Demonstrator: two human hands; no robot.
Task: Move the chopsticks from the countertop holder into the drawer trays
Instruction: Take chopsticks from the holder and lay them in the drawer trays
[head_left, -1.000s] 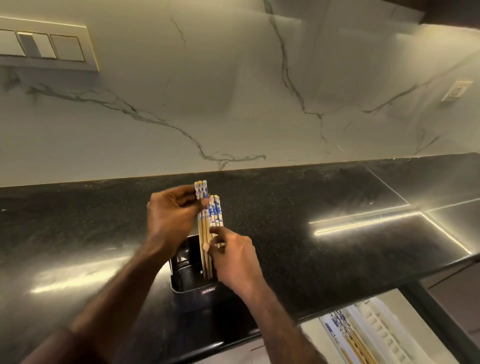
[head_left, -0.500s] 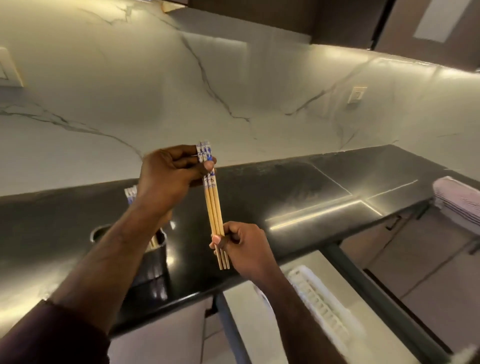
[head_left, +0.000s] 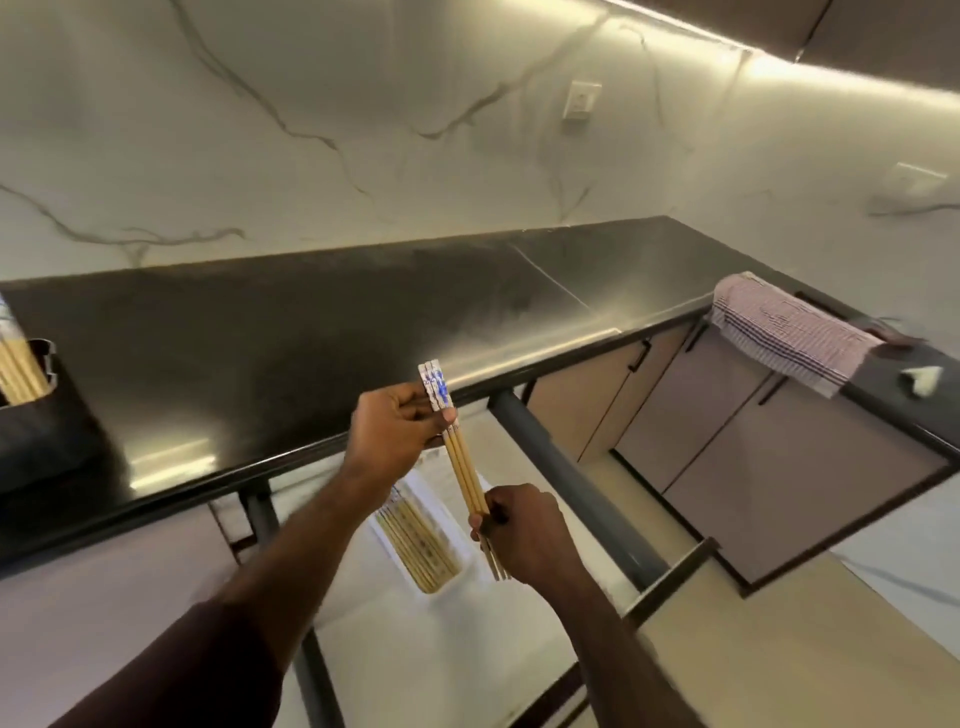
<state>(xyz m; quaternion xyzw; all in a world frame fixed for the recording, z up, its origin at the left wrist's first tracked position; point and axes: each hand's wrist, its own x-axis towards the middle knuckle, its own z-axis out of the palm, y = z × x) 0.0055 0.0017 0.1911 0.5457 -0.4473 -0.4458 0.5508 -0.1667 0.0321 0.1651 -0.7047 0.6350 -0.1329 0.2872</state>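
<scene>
1. A small bundle of chopsticks (head_left: 464, 467) is held in the air between both hands, above the open drawer (head_left: 670, 577) and just off the front edge of the black tabletop (head_left: 291, 332).
2. The left hand (head_left: 397, 434) is clamped on the bundle's upper, blue-and-white patterned ends; the right hand (head_left: 524, 535) is closed round the lower, plain wooden ends. The bundle slopes down from left hand to right, and the tips poke out below the right hand.
3. Done so far, as far as can be seen: a white tray (head_left: 447, 519) in the drawer already carries a row of chopsticks (head_left: 415, 540) lying side by side — so at least one batch looks to be delivered.
4. Left to do: the bundle in hand is not yet set down, and the dark holder (head_left: 47, 415) at the far left of the tabletop has more chopsticks (head_left: 15, 369) standing in it. How many cannot be told, since the frame cuts them off.
5. My judgement — the task is somewhere in the middle: one load mid-transfer, and at least one more trip to the holder needed.
</scene>
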